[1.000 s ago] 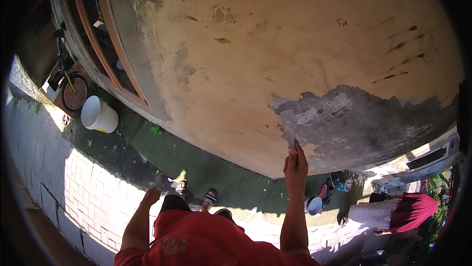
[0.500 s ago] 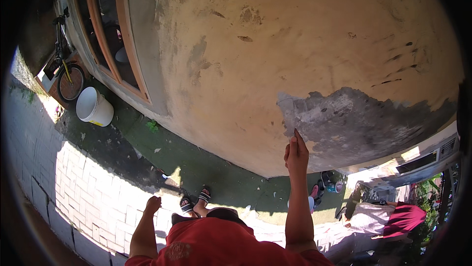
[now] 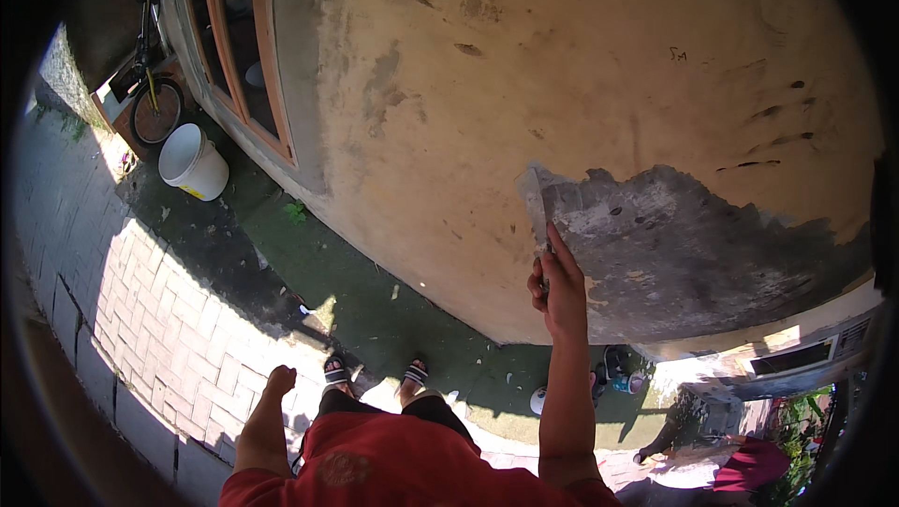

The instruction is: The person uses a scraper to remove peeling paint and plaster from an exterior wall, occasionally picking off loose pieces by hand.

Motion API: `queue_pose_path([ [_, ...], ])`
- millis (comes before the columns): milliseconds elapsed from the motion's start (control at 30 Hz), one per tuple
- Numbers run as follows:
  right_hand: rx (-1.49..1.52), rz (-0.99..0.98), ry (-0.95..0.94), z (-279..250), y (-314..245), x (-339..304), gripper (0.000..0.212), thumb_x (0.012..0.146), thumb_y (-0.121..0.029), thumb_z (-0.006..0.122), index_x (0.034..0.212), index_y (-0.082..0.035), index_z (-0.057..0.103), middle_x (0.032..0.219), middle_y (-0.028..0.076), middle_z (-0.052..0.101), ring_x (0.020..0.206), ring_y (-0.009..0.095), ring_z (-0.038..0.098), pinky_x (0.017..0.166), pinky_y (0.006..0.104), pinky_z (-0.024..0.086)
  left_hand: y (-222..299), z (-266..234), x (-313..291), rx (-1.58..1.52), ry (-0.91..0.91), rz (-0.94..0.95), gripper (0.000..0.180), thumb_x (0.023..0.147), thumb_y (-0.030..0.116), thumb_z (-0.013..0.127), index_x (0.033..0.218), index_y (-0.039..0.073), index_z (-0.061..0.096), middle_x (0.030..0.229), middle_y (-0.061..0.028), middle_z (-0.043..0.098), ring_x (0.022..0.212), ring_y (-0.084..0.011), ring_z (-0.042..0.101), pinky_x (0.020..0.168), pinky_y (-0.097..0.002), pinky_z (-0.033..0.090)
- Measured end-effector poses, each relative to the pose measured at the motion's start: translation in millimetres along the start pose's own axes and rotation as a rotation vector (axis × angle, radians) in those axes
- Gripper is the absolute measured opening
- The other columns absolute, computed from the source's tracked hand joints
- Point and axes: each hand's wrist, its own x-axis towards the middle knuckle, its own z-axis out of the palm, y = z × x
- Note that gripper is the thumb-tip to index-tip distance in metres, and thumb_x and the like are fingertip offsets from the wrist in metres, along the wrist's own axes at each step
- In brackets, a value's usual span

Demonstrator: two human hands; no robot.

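My right hand [image 3: 564,293] is closed round the handle of a scraper [image 3: 533,196], its index finger stretched along the tool. The scraper's flat blade points up the wall and lies at the left edge of a grey bare patch [image 3: 674,235], where the coating has come off. Around this patch the wall [image 3: 449,151] is yellowish and stained. Low on the left, my left hand [image 3: 281,379] hangs beside my body with its fingers curled in; nothing shows in it.
A white bucket [image 3: 194,162] and a bicycle [image 3: 154,109] stand at the left near a wooden-framed window [image 3: 251,48]. Green flooring [image 3: 375,320] runs along the wall's foot, beside sunlit paving [image 3: 178,310]. Footwear [image 3: 599,381] lies at the right; a person in dark red [image 3: 752,463] is beyond.
My feet have moved apart. The scraper has turned, so its blade now shows more narrowly, tipped up and left at the patch edge. The left hand stays low, and the whole view has shifted slightly.
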Motion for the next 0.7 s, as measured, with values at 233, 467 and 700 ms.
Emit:
queue_pose_path([
  [233, -0.170, -0.134, -0.012, -27.9, 17.5, -7.2, 0.045, 0.102, -0.012, 0.047, 0.147, -0.014, 0.047, 0.068, -0.005, 0.045, 0.053, 0.002, 0.037, 0.042, 0.0199, 0.027, 63.7, 32.5, -18.8, 0.094, 0.149, 0.294, 0.022, 0.079, 0.017, 0.071, 0.093, 0.004, 0.060, 0.086, -0.0157, 0.066, 0.082, -0.0339, 0.067, 0.075, -0.0446, 0.055],
  [467, -0.248, -0.268, -0.087, 16.9, 12.4, 31.7, 0.044, 0.102, -0.012, 0.046, 0.147, -0.013, 0.048, 0.068, -0.005, 0.043, 0.057, 0.004, 0.040, 0.048, 0.0201, 0.035, 87.3, 57.0, -16.6, 0.335, 0.006, 0.250, 0.046, 0.100, 0.034, 0.045, 0.092, -0.007, 0.066, 0.093, -0.0277, 0.068, 0.095, -0.0435, 0.065, 0.089, -0.0498, 0.051],
  [700, -0.295, -0.112, 0.044, -17.9, 12.6, 1.4, 0.041, 0.102, -0.013, 0.050, 0.143, -0.010, 0.051, 0.071, -0.004, 0.046, 0.059, 0.003, 0.041, 0.052, 0.0211, 0.037, 104.2, 32.5, 2.4, 0.093, 0.085, 0.308, 0.010, 0.086, 0.009, 0.055, 0.083, 0.003, 0.060, 0.077, -0.0179, 0.065, 0.080, -0.0337, 0.066, 0.069, -0.0456, 0.056],
])
